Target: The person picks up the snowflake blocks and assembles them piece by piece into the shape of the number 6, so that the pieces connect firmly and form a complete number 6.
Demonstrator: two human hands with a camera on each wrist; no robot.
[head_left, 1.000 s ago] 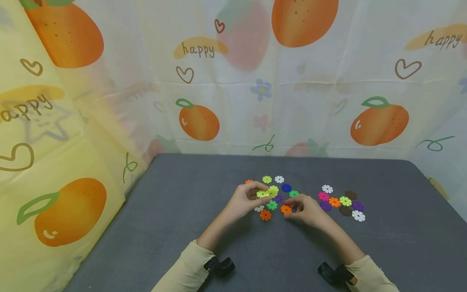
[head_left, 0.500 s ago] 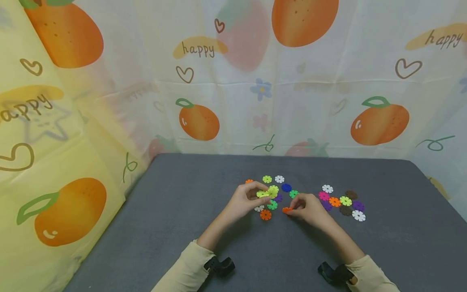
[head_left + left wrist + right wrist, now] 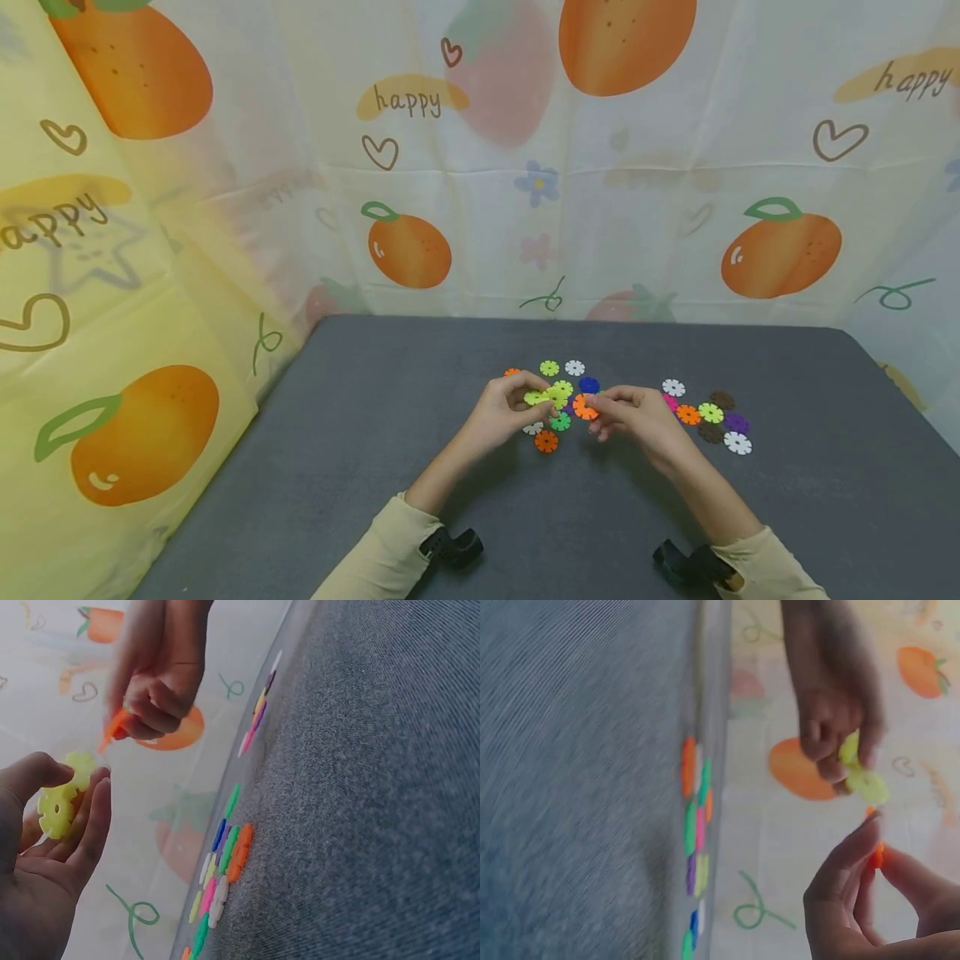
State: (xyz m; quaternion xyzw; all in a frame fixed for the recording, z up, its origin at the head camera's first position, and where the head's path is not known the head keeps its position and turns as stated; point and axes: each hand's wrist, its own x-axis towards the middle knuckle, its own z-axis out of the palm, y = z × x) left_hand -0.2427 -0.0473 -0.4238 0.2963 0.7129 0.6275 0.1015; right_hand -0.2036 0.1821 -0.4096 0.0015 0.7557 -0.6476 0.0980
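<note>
Above the middle of the table, my left hand point(image 3: 497, 412) pinches two joined yellow-green notched discs point(image 3: 56, 812) between thumb and fingers. Thumb and fingertips of my right hand point(image 3: 643, 419) grip an orange notched disc point(image 3: 584, 407), lifted off the tabletop. In the right wrist view this orange disc point(image 3: 877, 855) appears nearly edge-on, close to the yellow-green discs point(image 3: 866, 786). Under and around the hands lie loose notched discs, among them a green one point(image 3: 559, 421), an orange one point(image 3: 546, 442) and a blue one point(image 3: 588, 385). The left hand partly hides some of them.
To the right, a second group of loose discs includes a yellow-green one point(image 3: 711, 412) and a white one point(image 3: 737, 443). The dark grey table point(image 3: 360, 433) ends at a printed curtain point(image 3: 495, 242) behind. Each wrist carries a black strap-on camera point(image 3: 453, 548).
My right hand has raised the orange disc from the table and brought it up and left, tilting it upright towards the yellow-green discs. The left hand has stayed almost still.
</note>
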